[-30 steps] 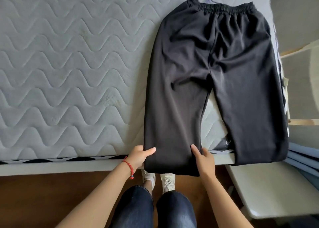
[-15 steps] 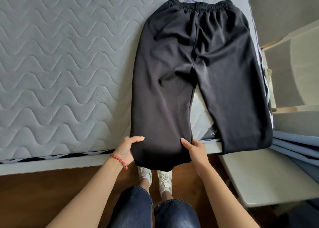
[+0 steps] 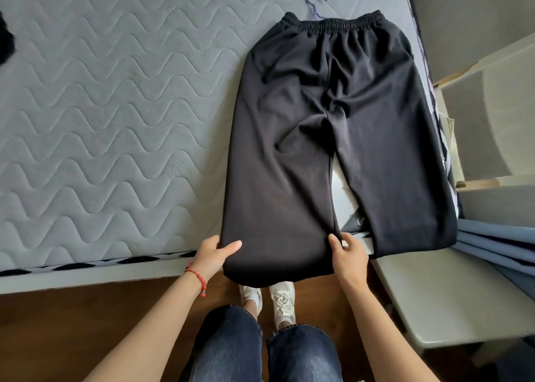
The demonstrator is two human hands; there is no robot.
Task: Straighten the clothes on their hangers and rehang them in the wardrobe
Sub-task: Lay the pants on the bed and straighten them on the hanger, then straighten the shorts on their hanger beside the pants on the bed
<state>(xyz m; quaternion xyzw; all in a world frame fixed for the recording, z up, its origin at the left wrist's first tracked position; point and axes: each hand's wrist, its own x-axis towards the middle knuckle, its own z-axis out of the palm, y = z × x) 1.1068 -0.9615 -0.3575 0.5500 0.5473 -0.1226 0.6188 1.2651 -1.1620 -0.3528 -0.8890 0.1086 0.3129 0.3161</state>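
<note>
Black trousers (image 3: 333,115) with an elastic waistband lie flat on the grey quilted mattress (image 3: 115,106), legs pointing toward me. A purple hanger hook (image 3: 315,4) pokes out above the waistband; the rest of the hanger is hidden under the cloth. My left hand (image 3: 214,251) pinches the left edge of the left trouser leg near its hem, thumb on top. My right hand (image 3: 347,251) grips the same leg's right edge. That hem hangs over the mattress edge above my shoes. The other leg lies free to the right.
A white low table (image 3: 448,300) stands at the right, beside blue curtain folds (image 3: 498,245). A dark garment (image 3: 5,40) shows at the far left edge of the mattress. Wooden floor (image 3: 86,323) lies under my feet. A pale cabinet edge (image 3: 477,63) rises at right.
Both hands keep hold of the left trouser leg's hem edges. The view has shifted, so the trousers sit a little lower and further right in frame.
</note>
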